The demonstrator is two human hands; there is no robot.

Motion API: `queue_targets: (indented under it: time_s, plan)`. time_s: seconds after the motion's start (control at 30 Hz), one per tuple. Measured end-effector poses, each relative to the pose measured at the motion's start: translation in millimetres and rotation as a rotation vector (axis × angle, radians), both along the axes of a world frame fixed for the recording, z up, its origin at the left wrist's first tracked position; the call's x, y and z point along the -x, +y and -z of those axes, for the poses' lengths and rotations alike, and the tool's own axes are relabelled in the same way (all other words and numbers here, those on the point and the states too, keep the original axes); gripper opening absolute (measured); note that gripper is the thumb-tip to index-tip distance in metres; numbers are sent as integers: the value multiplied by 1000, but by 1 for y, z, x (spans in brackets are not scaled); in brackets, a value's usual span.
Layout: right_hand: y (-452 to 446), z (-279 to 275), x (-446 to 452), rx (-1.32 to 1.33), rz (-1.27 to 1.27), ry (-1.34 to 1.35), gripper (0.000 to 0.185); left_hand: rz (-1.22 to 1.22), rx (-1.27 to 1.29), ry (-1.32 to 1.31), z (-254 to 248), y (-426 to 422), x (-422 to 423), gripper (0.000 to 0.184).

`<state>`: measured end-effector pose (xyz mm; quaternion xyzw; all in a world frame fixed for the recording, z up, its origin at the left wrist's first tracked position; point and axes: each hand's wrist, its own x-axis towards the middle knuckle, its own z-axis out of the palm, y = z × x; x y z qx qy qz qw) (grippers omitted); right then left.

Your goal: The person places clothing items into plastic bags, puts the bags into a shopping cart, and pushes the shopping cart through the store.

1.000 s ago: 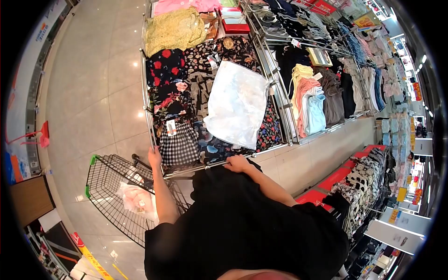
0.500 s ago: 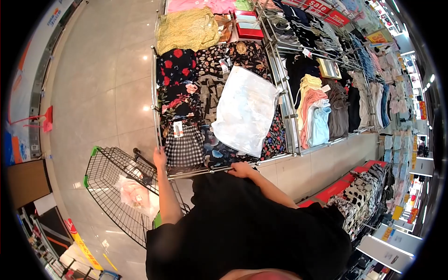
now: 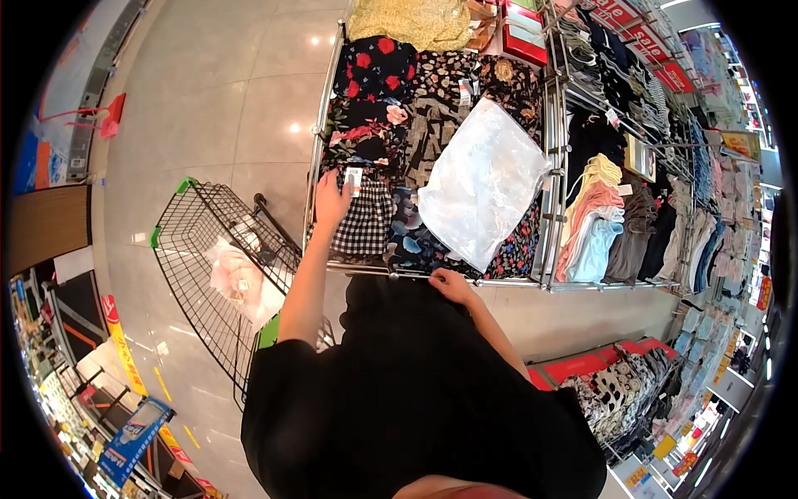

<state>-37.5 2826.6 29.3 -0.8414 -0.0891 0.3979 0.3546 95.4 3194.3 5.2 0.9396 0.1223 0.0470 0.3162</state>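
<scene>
My left hand (image 3: pixel 332 202) rests on the left edge of a folded black-and-white gingham garment (image 3: pixel 363 220), fingers stretched out beside its white price tag (image 3: pixel 353 181). My right hand (image 3: pixel 451 287) is closed at the front metal rail (image 3: pixel 378 271) of the display bin, its fingers curled at the bar. To the right of the gingham garment, a white plastic-wrapped package (image 3: pixel 482 187) lies across dark floral garments (image 3: pixel 366 125).
A black wire shopping cart (image 3: pixel 187 266) with a bagged pink item (image 3: pixel 237 274) stands at my left. Another bin with folded pastel clothes (image 3: pixel 594 224) adjoins on the right. Patterned clothes on a red surface (image 3: pixel 628 387) lie lower right. Tiled floor (image 3: pixel 208 108) extends at left.
My left hand has left the rail at the bin's corner and moved forward onto the gingham garment. My right hand stays at the front rail. The view has shifted, moving the bin rightward.
</scene>
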Motion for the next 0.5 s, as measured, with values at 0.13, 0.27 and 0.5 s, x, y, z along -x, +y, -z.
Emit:
queue_targets:
  time_s: [0.13, 0.27, 0.5]
  plan:
    - [-22, -11, -6, -105, 285, 78, 32, -72, -59, 512, 36, 7, -30, 77]
    - [-51, -9, -12, -306, 578, 153, 47, 54, -25, 480, 43, 10, -32, 73]
    - [-59, -25, -34, -268, 821, 159, 62, -54, -74, 451, 26, 4, 8, 76]
